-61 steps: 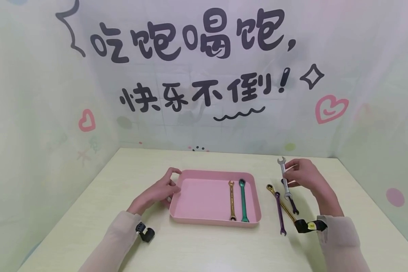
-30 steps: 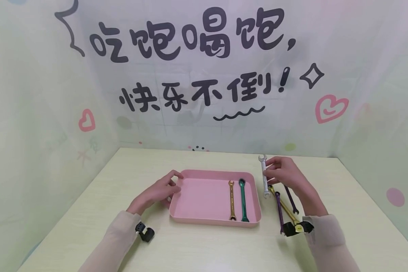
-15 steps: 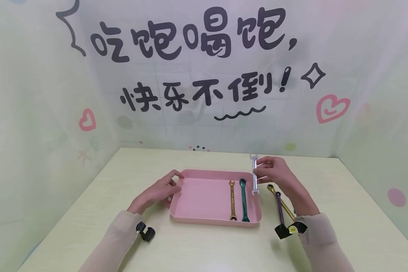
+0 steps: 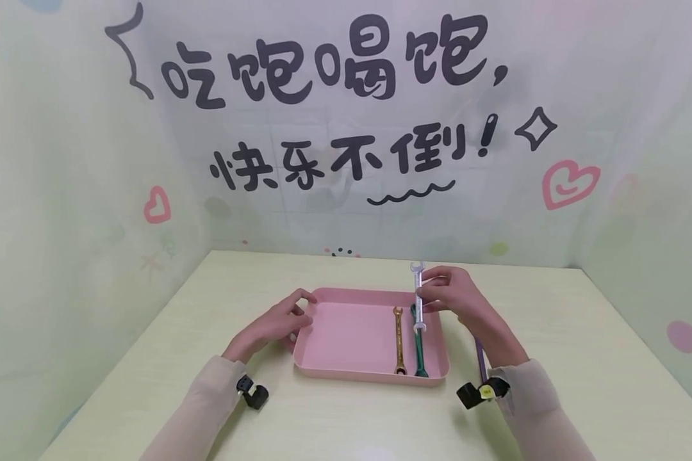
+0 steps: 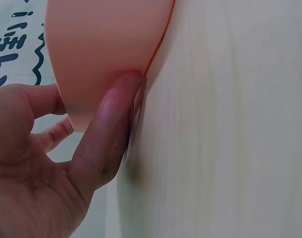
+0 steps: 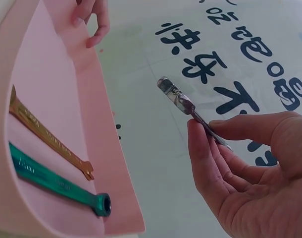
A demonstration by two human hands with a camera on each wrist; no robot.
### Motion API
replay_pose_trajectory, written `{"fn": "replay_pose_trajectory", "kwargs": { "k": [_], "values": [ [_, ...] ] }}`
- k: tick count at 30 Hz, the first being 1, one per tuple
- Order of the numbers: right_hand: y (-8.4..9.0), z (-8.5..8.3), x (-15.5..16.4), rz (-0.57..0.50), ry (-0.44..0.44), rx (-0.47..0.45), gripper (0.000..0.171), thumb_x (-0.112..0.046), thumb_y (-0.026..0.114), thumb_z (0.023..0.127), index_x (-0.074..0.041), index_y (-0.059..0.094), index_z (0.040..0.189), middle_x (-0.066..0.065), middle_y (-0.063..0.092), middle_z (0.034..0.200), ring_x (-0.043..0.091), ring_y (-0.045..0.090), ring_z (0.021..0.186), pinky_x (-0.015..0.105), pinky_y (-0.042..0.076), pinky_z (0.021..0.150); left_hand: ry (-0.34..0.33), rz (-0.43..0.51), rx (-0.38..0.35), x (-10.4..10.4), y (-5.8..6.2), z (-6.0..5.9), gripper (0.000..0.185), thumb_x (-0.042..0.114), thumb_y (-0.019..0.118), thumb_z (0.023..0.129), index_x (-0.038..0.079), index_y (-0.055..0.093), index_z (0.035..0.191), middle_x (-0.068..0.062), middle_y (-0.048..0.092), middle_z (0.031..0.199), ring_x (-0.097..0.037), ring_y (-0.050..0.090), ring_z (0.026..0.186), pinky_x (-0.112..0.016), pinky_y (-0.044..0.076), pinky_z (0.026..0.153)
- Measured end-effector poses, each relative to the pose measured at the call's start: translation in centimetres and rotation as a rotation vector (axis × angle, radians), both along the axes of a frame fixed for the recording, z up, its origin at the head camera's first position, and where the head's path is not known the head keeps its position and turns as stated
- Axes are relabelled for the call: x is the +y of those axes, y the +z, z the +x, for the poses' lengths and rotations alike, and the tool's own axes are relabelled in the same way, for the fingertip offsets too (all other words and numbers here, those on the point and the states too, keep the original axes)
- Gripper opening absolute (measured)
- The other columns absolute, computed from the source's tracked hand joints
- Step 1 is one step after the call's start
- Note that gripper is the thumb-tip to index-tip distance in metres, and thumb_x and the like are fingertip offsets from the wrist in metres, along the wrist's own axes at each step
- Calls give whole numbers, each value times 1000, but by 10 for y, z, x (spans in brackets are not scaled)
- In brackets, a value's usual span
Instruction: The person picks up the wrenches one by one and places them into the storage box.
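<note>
My right hand [image 4: 455, 294] pinches a silver open-end wrench [image 4: 418, 301] between thumb and fingers, holding it above the right part of a pink tray [image 4: 346, 374]. In the right wrist view the silver wrench [image 6: 178, 96] points away from the fingertips. Below it, a green wrench [image 4: 420, 355] lies in the tray, partly covered in the head view. Beside that lies a gold wrench [image 4: 399, 339], roughly parallel. At the tray's left end my left hand [image 4: 277, 323] grips the wall; the left wrist view shows the thumb and fingers about the tray's edge [image 5: 101, 44].
Right of the tray a purple wrench [image 4: 480, 358] lies on the table [image 4: 346, 422], mostly behind the right forearm. A gold wrench end [image 4: 461, 319] shows beside it. A printed cloth [image 4: 323, 224] hangs along the table's back and sides.
My right hand has carried the silver wrench leftward, from above the loose wrenches on the table to over the tray. The left hand stays at the tray's left end.
</note>
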State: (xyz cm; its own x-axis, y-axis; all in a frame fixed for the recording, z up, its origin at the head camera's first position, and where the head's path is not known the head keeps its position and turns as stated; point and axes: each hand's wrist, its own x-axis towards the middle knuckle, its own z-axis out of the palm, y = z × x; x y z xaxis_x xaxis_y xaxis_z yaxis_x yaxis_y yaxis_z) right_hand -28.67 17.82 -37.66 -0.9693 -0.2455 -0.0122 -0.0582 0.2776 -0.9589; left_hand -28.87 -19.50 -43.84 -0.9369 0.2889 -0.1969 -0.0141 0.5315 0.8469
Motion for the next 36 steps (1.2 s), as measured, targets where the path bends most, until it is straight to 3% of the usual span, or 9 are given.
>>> {"fn": "replay_pose_trajectory", "kwargs": {
  "k": [8,15,20,28,36],
  "values": [
    [-1,-3,-20,1,0,-27,42,-10,69,95,9,55,130,18,73,102,16,72,75,31,65,76,11,0,-6,-1,-4,1,42,18,57,102,18,46,142,-19,57,115,-26,66,79,-37,63,59],
    [-2,-6,-35,-7,0,-53,41,-11,70,95,7,56,130,20,72,104,18,74,73,35,66,79,-2,2,-9,-1,-3,-1,41,18,57,103,18,46,142,-19,57,113,-25,66,76,-38,63,59],
    [-1,-9,-45,9,-20,-89,41,-11,70,95,4,56,130,22,73,108,16,72,71,32,65,76,-6,1,-6,-2,-1,-3,42,19,57,103,18,45,143,-18,56,113,-26,66,79,-37,63,60],
    [-6,-16,-55,55,-22,-129,38,-7,70,95,4,54,127,19,74,101,17,73,70,41,66,83,-25,12,-6,-1,-1,-5,43,17,57,103,16,45,144,-18,55,110,-24,67,76,-36,62,58],
    [-23,-16,-67,142,-19,-143,30,-8,69,94,1,56,119,16,74,91,20,74,66,36,66,74,-19,9,-9,-1,-2,-5,42,17,57,103,16,45,143,-18,55,111,-25,67,75,-36,62,58]
  ]
}}
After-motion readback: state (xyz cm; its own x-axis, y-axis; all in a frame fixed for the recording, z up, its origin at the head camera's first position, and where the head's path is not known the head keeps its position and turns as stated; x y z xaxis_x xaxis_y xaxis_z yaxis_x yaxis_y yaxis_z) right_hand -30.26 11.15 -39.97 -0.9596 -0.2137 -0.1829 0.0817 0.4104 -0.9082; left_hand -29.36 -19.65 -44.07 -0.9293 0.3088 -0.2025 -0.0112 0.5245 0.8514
